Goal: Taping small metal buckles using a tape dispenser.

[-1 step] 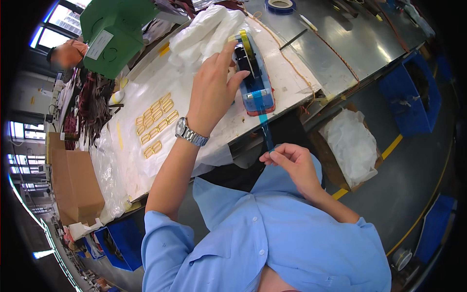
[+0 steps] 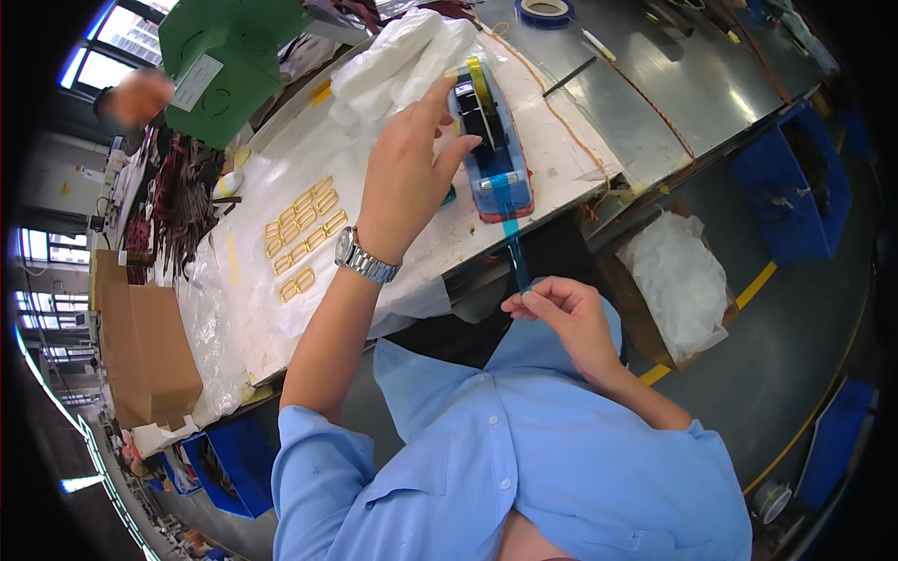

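A blue tape dispenser (image 2: 517,187) with a red base stands near the front edge of the white-topped table. My left hand (image 2: 407,168) lies against its left side, index finger and thumb spread along the tape roll (image 2: 479,93) and bracing the body. The other left fingers are partly hidden, and a small teal edge (image 2: 450,195) shows beneath the palm. A strip of translucent blue tape (image 2: 516,254) runs from the dispenser past the table edge, taut. My right hand (image 2: 566,313) pinches its free end between thumb and forefinger, just in front of my body.
Several gold rectangular buckles (image 2: 301,227) lie in rows on the table. White plastic wrap (image 2: 412,56) is behind them, beside a green machine (image 2: 224,75). A blue tape roll (image 2: 544,11) and cords lie farther off. A lined carton (image 2: 673,280) stands right; another person is far left.
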The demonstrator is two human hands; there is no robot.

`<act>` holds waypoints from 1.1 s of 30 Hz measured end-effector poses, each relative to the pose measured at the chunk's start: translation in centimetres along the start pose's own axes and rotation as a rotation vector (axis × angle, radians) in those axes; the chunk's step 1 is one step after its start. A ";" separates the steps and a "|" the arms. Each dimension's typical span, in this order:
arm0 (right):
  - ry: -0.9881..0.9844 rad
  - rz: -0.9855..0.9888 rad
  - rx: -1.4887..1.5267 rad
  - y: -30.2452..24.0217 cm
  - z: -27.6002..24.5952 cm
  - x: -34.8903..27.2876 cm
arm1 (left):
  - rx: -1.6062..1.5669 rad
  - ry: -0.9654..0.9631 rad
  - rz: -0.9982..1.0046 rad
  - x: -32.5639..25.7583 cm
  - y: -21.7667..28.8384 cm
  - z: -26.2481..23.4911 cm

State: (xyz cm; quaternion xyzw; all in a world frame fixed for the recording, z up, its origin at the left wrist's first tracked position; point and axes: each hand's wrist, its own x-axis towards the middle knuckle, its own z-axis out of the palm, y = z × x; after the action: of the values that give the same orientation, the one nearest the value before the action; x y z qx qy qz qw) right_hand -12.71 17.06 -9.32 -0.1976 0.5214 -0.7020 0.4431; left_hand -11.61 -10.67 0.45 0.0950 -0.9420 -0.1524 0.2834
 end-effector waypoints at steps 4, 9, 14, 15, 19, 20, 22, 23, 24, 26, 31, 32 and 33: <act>0.072 0.002 0.026 -1.4 0.0 -0.6 | -0.023 0.073 -0.155 -3.5 -2.5 -5.8; 0.109 -0.076 -0.052 -1.6 0.2 -1.2 | 0.254 -0.107 -0.344 -13.1 -8.3 -13.3; 0.088 -0.062 -0.020 -1.3 0.6 -0.8 | 0.397 -0.345 -0.300 -19.3 -9.9 -13.8; 0.097 -0.042 0.004 -1.3 0.6 -1.0 | 0.386 -0.346 -0.293 -19.3 -9.8 -13.4; 0.096 -0.006 0.062 -1.2 0.9 -0.7 | 0.448 -0.295 -0.191 -19.0 -10.2 -12.6; 0.079 0.005 0.059 -1.3 0.9 -0.5 | 0.451 -0.310 -0.203 -18.7 -10.2 -12.7; 0.085 0.011 0.047 -1.1 0.8 -0.3 | 0.433 -0.325 -0.198 -18.5 -10.4 -13.0; 0.050 0.000 0.051 -1.0 0.8 -0.4 | 0.427 -0.351 -0.252 -18.6 -10.6 -13.2; 0.007 -0.011 0.056 -1.3 1.0 -0.3 | 0.428 -0.376 -0.309 -18.5 -11.0 -13.8; 0.016 -0.010 0.065 -1.3 1.0 -0.3 | 0.307 -0.414 -0.475 -17.9 -12.2 -15.3; 0.018 -0.030 0.135 -0.4 0.7 -0.6 | -0.618 -0.303 -0.858 -13.3 -6.5 -15.2; 0.029 -0.028 0.134 -0.3 0.7 -0.7 | -0.768 -0.282 -0.805 -12.7 -3.9 -13.5; 0.035 -0.033 0.127 -0.4 0.9 -0.8 | -0.908 -0.252 -0.754 -12.4 -0.9 -11.6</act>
State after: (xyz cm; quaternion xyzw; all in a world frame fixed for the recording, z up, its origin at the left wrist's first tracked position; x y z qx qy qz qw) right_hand -11.83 17.24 -8.45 -0.1654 0.4802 -0.7441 0.4341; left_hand 5.19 -10.97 3.09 0.2730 -0.7104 -0.6395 0.1084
